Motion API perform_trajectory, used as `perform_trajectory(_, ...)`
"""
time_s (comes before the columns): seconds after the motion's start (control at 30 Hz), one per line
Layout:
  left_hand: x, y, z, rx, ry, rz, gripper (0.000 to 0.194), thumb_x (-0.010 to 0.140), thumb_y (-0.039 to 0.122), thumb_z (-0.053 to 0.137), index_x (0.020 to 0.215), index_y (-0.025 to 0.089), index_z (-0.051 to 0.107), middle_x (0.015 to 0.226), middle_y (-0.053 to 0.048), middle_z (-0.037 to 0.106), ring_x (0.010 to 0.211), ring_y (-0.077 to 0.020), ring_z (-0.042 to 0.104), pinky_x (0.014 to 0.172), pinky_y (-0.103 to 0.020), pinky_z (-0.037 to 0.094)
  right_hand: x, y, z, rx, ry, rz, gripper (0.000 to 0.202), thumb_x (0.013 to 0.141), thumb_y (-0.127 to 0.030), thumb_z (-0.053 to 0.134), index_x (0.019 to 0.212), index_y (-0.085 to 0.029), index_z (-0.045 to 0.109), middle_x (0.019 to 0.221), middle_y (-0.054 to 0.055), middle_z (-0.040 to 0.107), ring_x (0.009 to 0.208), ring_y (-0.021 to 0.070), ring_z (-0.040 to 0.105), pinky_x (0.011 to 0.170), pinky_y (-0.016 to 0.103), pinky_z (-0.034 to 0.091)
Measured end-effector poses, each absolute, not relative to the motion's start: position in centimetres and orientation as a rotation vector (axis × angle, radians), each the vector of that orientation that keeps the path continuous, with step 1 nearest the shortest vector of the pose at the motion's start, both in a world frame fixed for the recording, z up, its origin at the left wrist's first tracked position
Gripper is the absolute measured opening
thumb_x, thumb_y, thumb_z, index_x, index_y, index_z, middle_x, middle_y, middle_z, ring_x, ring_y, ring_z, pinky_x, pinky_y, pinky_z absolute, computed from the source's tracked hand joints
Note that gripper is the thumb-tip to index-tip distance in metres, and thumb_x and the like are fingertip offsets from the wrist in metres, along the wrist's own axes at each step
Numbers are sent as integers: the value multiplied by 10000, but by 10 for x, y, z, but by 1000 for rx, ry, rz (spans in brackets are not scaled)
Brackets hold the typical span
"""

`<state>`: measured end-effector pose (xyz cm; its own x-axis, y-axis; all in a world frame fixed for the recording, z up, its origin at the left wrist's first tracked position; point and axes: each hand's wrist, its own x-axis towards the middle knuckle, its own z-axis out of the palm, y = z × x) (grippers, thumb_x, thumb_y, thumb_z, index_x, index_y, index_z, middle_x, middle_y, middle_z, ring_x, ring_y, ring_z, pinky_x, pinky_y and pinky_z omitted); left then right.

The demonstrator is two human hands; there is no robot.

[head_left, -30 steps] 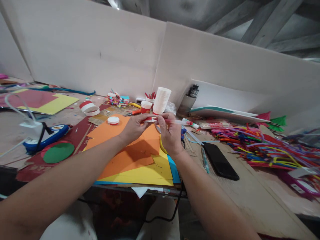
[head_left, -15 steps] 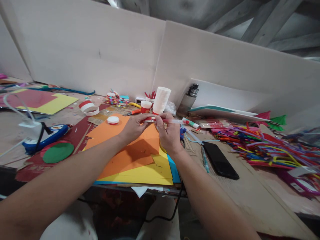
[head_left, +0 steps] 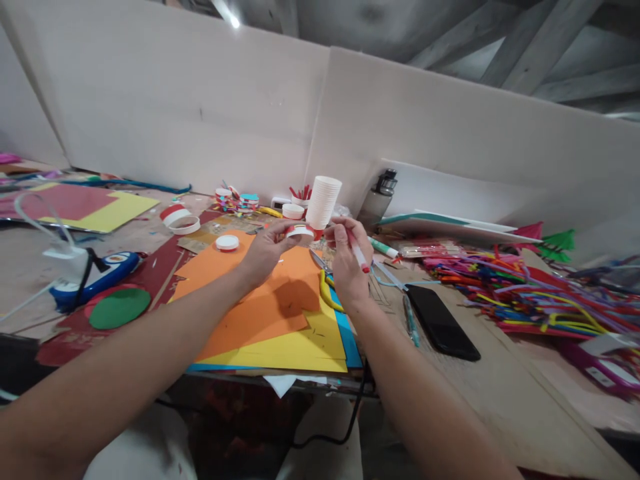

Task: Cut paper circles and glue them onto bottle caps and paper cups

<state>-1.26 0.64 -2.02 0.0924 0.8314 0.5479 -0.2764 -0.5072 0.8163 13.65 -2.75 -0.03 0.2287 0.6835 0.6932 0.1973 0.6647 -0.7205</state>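
My left hand (head_left: 265, 255) pinches the edge of a small white and red cup piece (head_left: 300, 231), which looks like a short cut section of a paper cup. A short gap to its right, my right hand (head_left: 350, 257) is closed around a white marker (head_left: 358, 252) with a red end pointing down toward me. Fingers hide the marker's far end. Beneath both hands lie orange paper sheets (head_left: 250, 293) on a yellow sheet (head_left: 300, 350). Scissors with yellow handles (head_left: 330, 293) rest by my right wrist.
Behind my hands stand a stack of white paper cups (head_left: 325, 200) and a white-rimmed cup (head_left: 293, 211). A round white lid-like piece (head_left: 227, 243) lies left. To the right are a black phone (head_left: 443, 323), a green marker (head_left: 383, 247) and many pipe cleaners (head_left: 530, 287).
My hands have moved apart from close together. The marker has swung from lying sideways to slanting down toward me, and the cup piece now shows more fully in my left hand.
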Motion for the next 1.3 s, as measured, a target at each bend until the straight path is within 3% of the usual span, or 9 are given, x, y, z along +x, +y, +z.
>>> perform_trajectory(0.23,-12,9,-24,1402,516,1545,318,740,345,736,1019,199,694,1006,-59,719,926,-182,643,862,-333,504,136,-23,-10,-797,-1626,467,390,836,-411,669,1171,-236,569,1097,70,679,971,196,637,855,355,521)
perform_trajectory(0.37,-12,9,-25,1437,536,1569,307,731,329,734,996,197,651,964,-42,702,896,-171,636,849,-330,500,138,-22,-13,-867,-1606,447,326,814,-383,681,1085,-218,606,1008,56,683,880,187,626,802,341,519)
perform_trajectory(0.57,-15,5,-24,1630,720,1515,226,700,230,701,870,176,561,816,0,624,749,-126,589,709,-261,474,141,-23,-10,-811,-1519,465,367,814,-338,679,1144,-223,567,914,23,664,822,163,629,757,309,511)
perform_trajectory(0.73,-17,1,-21,2021,822,1436,239,699,142,616,932,180,574,882,-16,662,779,-139,602,705,-264,458,135,-27,-7,-865,-1630,346,361,772,-284,709,1108,-215,596,856,8,642,765,156,603,764,315,501)
perform_trajectory(0.93,-25,1,-16,2178,887,1422,64,746,212,644,782,176,605,737,1,643,672,-126,541,649,-255,423,135,-24,-9,-816,-1761,128,361,802,-176,655,1152,-250,605,963,30,657,876,182,612,840,348,492)
perform_trajectory(1.03,-25,7,-20,1998,838,1420,138,766,283,680,796,172,603,744,-8,634,685,-134,553,655,-260,434,137,-28,-3,-790,-1695,127,369,818,-248,688,1174,-249,592,996,43,647,910,193,602,860,365,484)
perform_trajectory(1.13,-23,11,-24,1844,743,1460,165,750,272,702,825,175,592,769,-6,622,709,-132,564,671,-259,451,139,-33,1,-763,-1565,248,227,940,-375,539,1112,-248,615,897,30,632,843,174,598,804,343,488)
perform_trajectory(1.3,-20,11,-23,1696,627,1508,253,696,188,714,912,185,581,841,-11,646,795,-144,620,741,-273,493,138,-35,1,-745,-1530,312,272,995,-411,404,1155,-253,558,725,-18,566,699,145,565,694,303,467)
